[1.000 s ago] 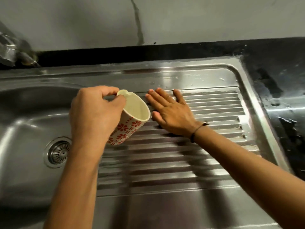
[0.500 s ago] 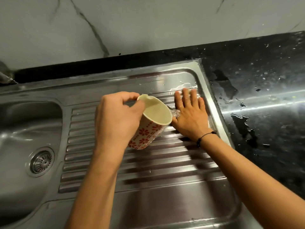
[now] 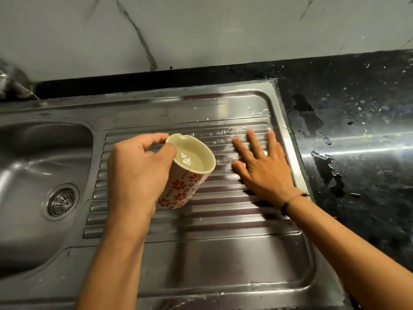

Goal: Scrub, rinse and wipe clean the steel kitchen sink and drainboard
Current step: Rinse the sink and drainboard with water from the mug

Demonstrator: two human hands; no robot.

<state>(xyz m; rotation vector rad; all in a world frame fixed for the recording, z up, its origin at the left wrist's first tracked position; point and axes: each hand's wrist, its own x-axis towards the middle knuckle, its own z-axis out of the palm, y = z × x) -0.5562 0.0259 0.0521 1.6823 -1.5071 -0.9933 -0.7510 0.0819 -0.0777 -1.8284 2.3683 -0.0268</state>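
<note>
The ribbed steel drainboard point(image 3: 223, 222) fills the middle of the view, with the sink basin point(image 3: 33, 157) and its round drain point(image 3: 63, 202) to the left. My left hand point(image 3: 138, 173) grips a cream mug with red flowers point(image 3: 185, 175), tilted to the right over the ribs; a little water glints inside it. My right hand point(image 3: 261, 166) lies flat with fingers spread on the wet upper right ribs, just right of the mug. Water streaks show on the ribs near the fingertips.
A black stone counter point(image 3: 357, 142) with water drops and puddles borders the drainboard on the right. A grey marbled wall point(image 3: 201, 30) rises behind. Part of a tap point(image 3: 11, 83) shows blurred at the far left edge.
My right hand has slid across the ribs toward the drainboard's right side, then spread its fingers. The mug followed it rightward, staying tilted in my left hand.
</note>
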